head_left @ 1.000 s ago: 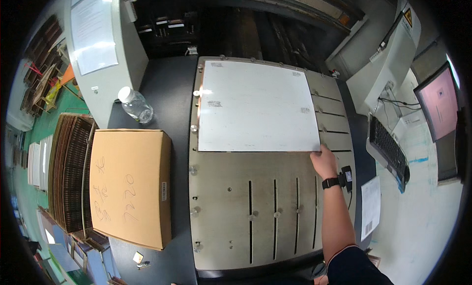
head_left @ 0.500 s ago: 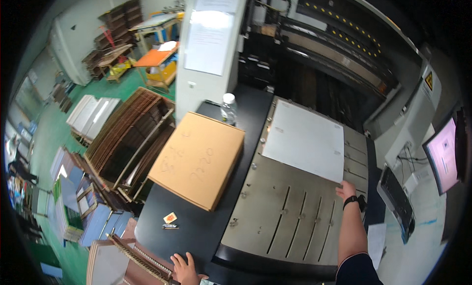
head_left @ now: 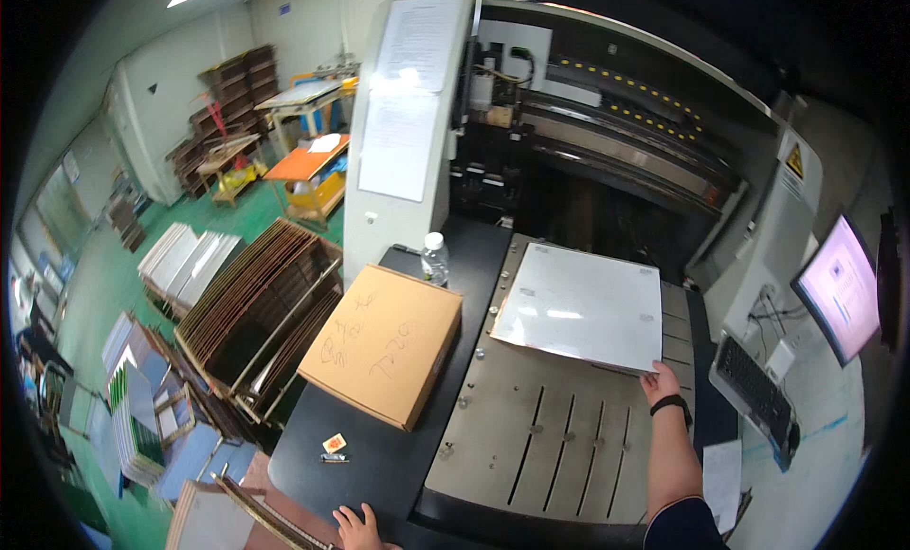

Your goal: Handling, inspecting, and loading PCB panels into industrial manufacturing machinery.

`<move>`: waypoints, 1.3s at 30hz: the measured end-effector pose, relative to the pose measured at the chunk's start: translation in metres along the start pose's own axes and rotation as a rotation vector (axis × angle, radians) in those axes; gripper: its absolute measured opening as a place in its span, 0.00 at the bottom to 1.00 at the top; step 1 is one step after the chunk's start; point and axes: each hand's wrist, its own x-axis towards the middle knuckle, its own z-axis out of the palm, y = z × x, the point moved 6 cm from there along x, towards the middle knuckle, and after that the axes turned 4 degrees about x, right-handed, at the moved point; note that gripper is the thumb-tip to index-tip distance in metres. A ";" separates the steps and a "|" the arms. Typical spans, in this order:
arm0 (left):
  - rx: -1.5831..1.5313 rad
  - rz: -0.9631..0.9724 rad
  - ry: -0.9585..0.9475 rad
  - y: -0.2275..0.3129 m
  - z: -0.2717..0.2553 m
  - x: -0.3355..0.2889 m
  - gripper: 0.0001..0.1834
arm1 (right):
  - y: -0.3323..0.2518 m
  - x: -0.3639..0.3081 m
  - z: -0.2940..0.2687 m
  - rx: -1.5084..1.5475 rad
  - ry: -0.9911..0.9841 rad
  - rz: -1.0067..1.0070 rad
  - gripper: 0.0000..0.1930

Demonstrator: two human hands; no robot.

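Observation:
A flat pale grey panel (head_left: 580,303) lies on the far part of a slotted metal machine bed (head_left: 483,422). At the panel's near right corner, my right hand (head_left: 661,383) pinches the edge, a dark band round its wrist. My left hand (head_left: 358,529) is by the near edge of a black tabletop (head_left: 318,488), fingers spread, with nothing visible in them; its lower part is cut off by the frame. A closed cardboard box (head_left: 384,346) with handwriting on its lid stands on the black top, between the two hands and farther off.
Behind the box is a clear bottle with a white cap (head_left: 434,256). A small card (head_left: 334,444) lies nearer. Brown slotted racks (head_left: 261,308) stand at left. At right are a keyboard (head_left: 755,384) and a monitor (head_left: 841,289). The dark machine gantry (head_left: 616,133) spans the back.
The view has tilted up, so things sit lower in the picture. My right hand keeps its grip on the panel's corner, and light now glints off the panel. The left hand remains near the table edge.

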 end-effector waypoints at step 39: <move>-1.526 -0.018 0.835 -0.117 -0.037 -0.343 0.06 | 0.082 -0.512 -0.193 -0.017 -0.851 -0.227 0.16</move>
